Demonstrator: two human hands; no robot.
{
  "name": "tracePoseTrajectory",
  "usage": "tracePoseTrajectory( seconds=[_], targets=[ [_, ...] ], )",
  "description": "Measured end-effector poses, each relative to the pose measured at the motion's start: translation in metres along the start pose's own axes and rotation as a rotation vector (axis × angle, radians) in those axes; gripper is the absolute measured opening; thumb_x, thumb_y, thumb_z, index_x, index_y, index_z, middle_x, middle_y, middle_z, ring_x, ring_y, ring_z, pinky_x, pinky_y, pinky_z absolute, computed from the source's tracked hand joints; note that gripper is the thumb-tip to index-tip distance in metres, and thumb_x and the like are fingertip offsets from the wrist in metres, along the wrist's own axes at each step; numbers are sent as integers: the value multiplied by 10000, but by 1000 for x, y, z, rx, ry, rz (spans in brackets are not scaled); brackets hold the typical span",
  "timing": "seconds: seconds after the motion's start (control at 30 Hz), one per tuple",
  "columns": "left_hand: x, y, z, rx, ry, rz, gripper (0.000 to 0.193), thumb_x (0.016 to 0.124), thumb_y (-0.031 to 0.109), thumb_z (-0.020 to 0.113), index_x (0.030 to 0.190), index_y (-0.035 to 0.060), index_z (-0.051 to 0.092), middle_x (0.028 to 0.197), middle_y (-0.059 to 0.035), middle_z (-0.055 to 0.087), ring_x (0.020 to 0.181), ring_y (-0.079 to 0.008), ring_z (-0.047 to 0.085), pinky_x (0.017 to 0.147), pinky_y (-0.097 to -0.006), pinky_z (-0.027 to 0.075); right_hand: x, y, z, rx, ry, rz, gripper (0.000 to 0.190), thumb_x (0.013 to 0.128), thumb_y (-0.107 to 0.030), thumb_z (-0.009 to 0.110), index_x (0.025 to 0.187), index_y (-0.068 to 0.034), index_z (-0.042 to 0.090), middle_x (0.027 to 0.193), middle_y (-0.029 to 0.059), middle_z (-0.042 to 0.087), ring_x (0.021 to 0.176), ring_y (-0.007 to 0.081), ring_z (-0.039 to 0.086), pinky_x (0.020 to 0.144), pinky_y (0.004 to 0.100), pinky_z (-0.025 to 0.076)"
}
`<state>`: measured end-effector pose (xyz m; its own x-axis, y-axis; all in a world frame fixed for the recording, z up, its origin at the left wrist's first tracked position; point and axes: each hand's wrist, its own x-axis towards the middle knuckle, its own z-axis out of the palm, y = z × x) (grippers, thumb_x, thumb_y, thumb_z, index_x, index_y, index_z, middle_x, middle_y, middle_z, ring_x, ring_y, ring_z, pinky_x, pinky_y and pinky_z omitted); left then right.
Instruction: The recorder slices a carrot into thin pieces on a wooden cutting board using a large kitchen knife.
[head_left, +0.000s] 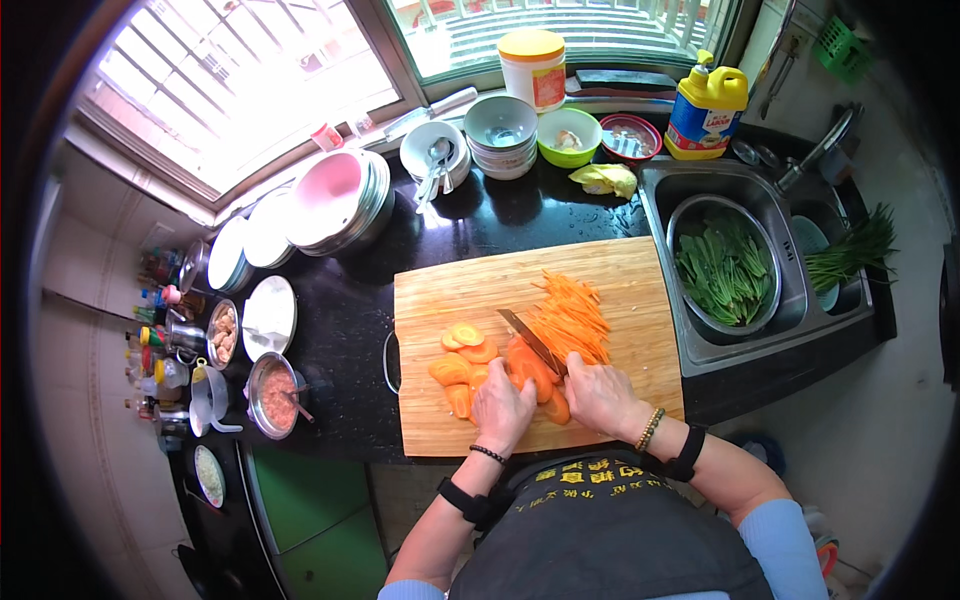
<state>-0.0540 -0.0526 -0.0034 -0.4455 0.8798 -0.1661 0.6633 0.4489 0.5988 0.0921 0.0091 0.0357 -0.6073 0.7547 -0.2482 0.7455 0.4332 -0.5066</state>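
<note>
On a bamboo cutting board (465, 289) lies a row of overlapping carrot slices (529, 366). My left hand (504, 405) rests on these slices with its fingertips at their near left side. In my right hand (604, 397) is a kitchen knife (529, 337), its handle hidden by the fingers. The blade stands between the slices and a heap of carrot shreds (570, 319) to its right. Loose carrot rounds (461, 360) lie on the board left of the row, partly behind my left hand.
A steel sink (652, 195) on the right holds a colander of leafy greens (724, 262). Stacked bowls (501, 139), plates (330, 199) and a yellow detergent jug (705, 112) line the window side. To the left stand a bowl of minced meat (276, 397) and a white plate (270, 300).
</note>
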Motion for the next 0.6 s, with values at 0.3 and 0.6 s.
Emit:
tracePoseTrajectory(
  seconds=[0.3,0.6],
  targets=[
    [8,-1,2,43,43,-41,379,703,248,666,970,37,499,792,-200,618,779,-359,598,676,-430,465,-10,9,-1,117,63,-50,161,818,-142,480,877,-10,410,641,230,572,616,400,576,576,487,446],
    [29,7,0,100,-62,-67,287,700,305,646,726,21,609,734,-191,624,734,-357,608,645,-439,473,-27,-3,-13,15,89,-93,139,802,-121,497,848,-15,421,567,211,565,552,366,586,524,465,459]
  ],
)
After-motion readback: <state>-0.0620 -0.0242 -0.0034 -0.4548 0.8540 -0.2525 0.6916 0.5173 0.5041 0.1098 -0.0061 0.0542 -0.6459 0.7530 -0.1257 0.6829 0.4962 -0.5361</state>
